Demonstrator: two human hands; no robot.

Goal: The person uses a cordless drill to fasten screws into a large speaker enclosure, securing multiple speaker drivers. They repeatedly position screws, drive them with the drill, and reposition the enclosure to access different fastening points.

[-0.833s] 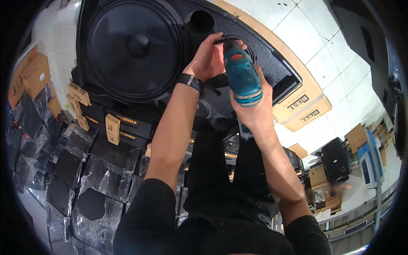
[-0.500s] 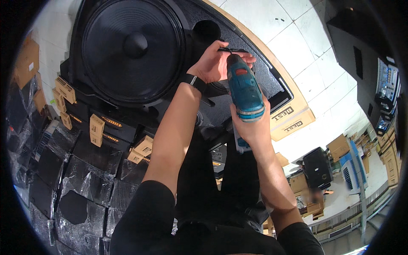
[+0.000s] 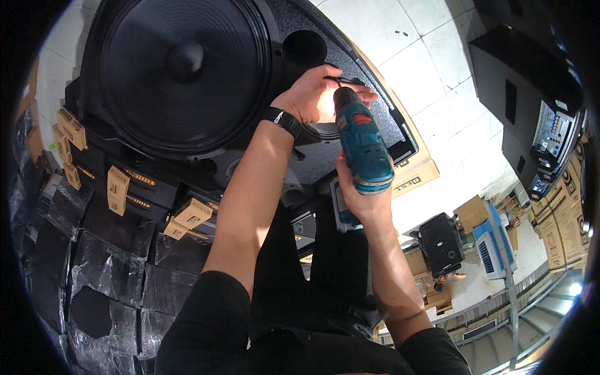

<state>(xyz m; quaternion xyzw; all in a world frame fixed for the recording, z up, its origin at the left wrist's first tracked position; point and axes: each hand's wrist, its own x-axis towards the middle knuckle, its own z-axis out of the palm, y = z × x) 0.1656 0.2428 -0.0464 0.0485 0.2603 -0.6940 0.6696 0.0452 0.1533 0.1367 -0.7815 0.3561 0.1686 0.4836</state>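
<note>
The black speaker cabinet (image 3: 300,150) fills the upper frame, its large woofer cone (image 3: 184,69) at eleven o'clock looking fragile. The teal cordless drill (image 3: 362,147), stiff and fairly heavy, sits centre-right, the right hand (image 3: 365,200) wrapped around its handle. At twelve o'clock the left hand (image 3: 312,97) pinches the bit (image 3: 337,80); open floor (image 3: 437,75) lies at two o'clock.

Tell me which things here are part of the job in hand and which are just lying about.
In use:
- teal cordless drill, gripped by the right hand
- left hand steadying the drill's tip
- black speaker cabinet with big cone

Lying about:
- cardboard corner pieces
- plastic-wrapped black boxes
- black speaker on the floor
</note>
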